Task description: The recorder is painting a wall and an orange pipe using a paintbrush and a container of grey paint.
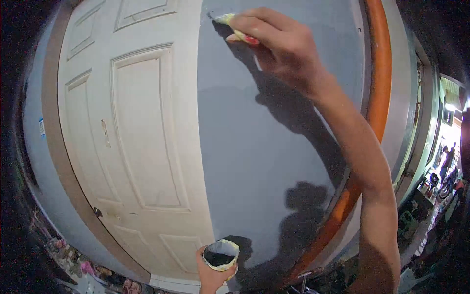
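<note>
My right hand [282, 47] is raised at the top, its fingers closed around a small yellowish, paint-smeared tool with a red part, likely a paintbrush [238, 31]. The tool's tip is at or very near the grey-blue wall panel [249, 147], beside a small dark mark [210, 15]. Low in the picture my left hand [213, 273] holds a paint-smeared cup [229, 248] with dark, black-looking contents. The cup is upright enough that its inside shows. Shadows of my arm and head fall on the panel.
A white panelled door [141, 128] with a dark knob [97, 212] stands left of the grey-blue surface. An orange pipe or post [382, 73] curves down the right side. Assorted items [88, 268] lie on the floor at lower left. Far right, a bright cluttered area recedes.
</note>
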The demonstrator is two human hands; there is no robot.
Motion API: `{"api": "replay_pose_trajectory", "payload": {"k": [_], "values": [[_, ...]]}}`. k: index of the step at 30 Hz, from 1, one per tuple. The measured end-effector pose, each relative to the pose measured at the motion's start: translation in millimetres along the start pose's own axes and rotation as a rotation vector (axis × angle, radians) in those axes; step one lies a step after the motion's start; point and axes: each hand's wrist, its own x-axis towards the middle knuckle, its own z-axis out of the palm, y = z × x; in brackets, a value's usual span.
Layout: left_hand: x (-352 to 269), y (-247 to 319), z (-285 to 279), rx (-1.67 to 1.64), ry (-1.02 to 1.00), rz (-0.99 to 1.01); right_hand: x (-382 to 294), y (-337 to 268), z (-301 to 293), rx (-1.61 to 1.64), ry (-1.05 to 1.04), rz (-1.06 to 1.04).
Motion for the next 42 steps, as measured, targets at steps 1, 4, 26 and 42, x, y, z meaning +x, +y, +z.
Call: {"api": "replay_pose_trajectory", "payload": {"k": [1, 4, 26, 42], "values": [[1, -2, -3, -0.012, -0.006, -0.008, 2, -1, 7, -0.030, -0.007, -0.031], [5, -3, -9, -0.018, -0.014, -0.012, 4, -2, 15, -0.121, -0.138, -0.032], [17, 10, -33, 0.049, -0.068, -0.026, -3, -93, -36, 0.259, -0.409, 0.274], [12, 2, -32, -0.057, -0.030, -0.068, 68, 19, -10, -0.006, -0.144, 0.323]]}}
